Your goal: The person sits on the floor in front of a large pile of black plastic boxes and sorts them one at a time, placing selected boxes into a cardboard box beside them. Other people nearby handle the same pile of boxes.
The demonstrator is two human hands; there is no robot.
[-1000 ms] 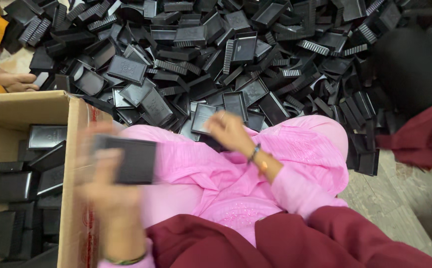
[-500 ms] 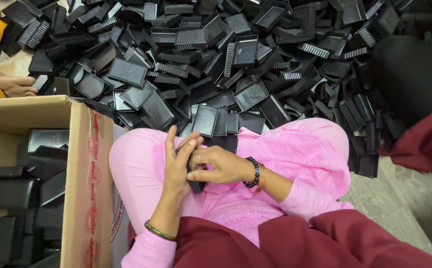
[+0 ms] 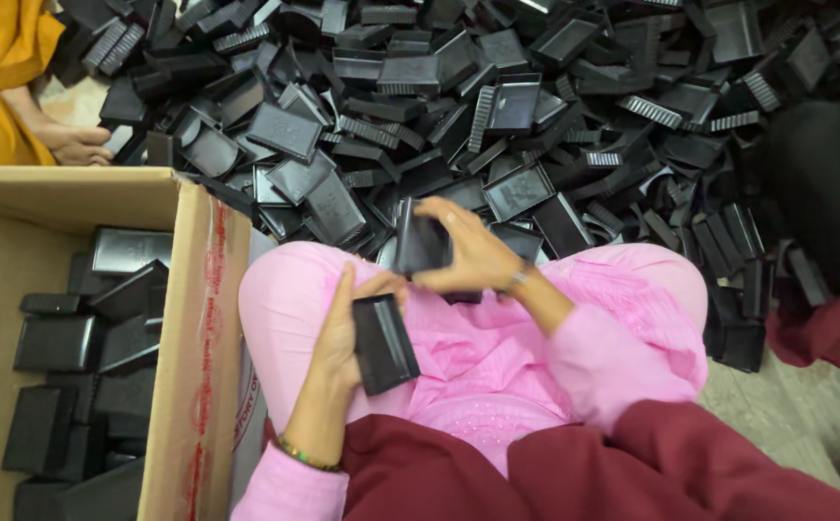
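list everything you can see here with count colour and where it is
loose plastic tray parts: too many to count, black, heaped across the floor at the top
cardboard box: one, brown, at the left
parts in the box: about ten, black, piled loosely
another person: one, orange clothing, top left corner, hand by the heap
dark bundle: one, black, at the right edge
left hand: holds one flat black part over the pink lap
right hand: grips a second black part at the heap's edge
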